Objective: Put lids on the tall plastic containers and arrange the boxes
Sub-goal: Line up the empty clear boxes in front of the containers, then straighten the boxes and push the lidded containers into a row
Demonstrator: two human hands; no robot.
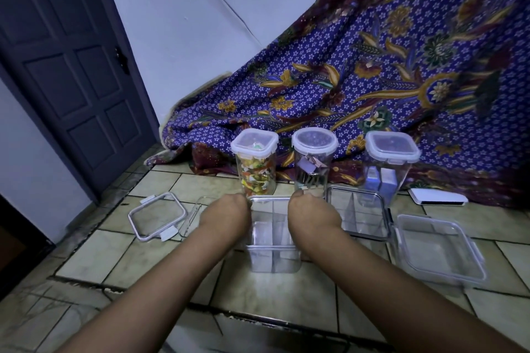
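Three tall clear containers stand in a row on the tiled floor, each with a lid on: the left one (pixel 256 169) holds colourful bits, the middle one (pixel 312 163) small clips, the right one (pixel 387 169) white and blue boxes. In front of them sits a clear divided box (pixel 272 241) without a lid. My left hand (pixel 229 213) grips its left far rim and my right hand (pixel 309 213) grips its right far rim; the fingers are hidden behind the box edge.
A loose clear lid with latches (pixel 157 215) lies at the left, beside another clear box (pixel 198 209). A dark-rimmed clear box (pixel 358 215) and a lidded flat box (pixel 438 249) sit at the right. A white flat object (pixel 437 197) lies by the patterned cloth (pixel 372 80). A door (pixel 71 66) stands at the left.
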